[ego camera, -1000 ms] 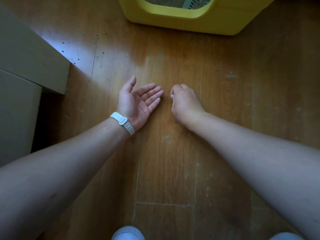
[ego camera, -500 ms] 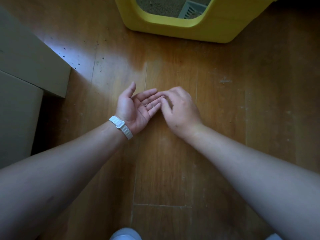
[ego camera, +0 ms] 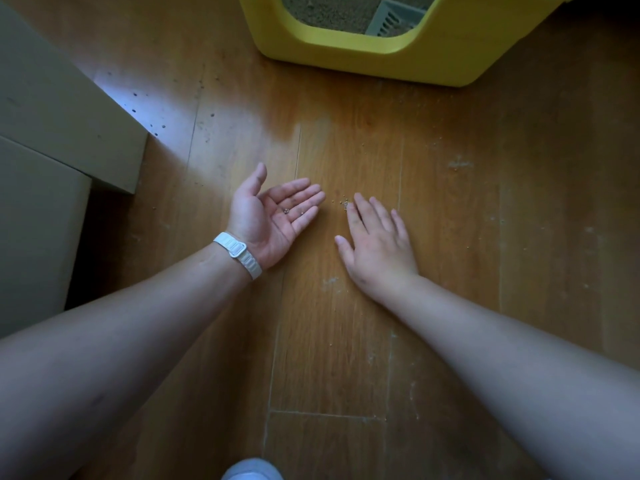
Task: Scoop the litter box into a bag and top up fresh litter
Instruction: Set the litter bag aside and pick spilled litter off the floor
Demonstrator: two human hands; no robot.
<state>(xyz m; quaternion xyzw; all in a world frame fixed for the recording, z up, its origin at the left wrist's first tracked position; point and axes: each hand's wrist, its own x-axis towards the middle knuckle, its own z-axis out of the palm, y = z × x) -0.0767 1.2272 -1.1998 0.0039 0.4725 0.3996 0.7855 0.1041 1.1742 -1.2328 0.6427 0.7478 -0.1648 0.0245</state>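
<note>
1. My left hand (ego camera: 273, 216) lies palm up, just above or on the wooden floor (ego camera: 346, 341), fingers spread loosely and cupped a little; it clamps nothing, but a few small dark litter grains (ego camera: 286, 211) sit loose in the hollow of the palm.
2. My right hand (ego camera: 375, 240) is palm down and flat against the floor, fingers stretched out and slightly splayed, closed on nothing.
3. A small cluster of spilled grains (ego camera: 343, 202) lies on the boards just beyond my right fingertips (ego camera: 356, 199), in the gap between the two hands; the nearest grains look to be touching my index finger.
4. The litter box (ego camera: 363, 60) stands well ahead of both hands at the top of the view: a smooth, bright yellow plastic tub with rounded corners and a dipped front lip.
5. Inside it I see coarse, sandy beige litter (ego camera: 329, 12) and a pale grey slotted scoop (ego camera: 391, 19) resting on it, toward the right.
6. The floor is glossy orange-brown planking, dusted with pale smudges and scattered specks.
7. A white, ribbed wristband (ego camera: 239, 254) wraps my left wrist.
8. Matte brown cardboard boxes (ego camera: 62, 109) sit at my left, apart from my hands.
</note>
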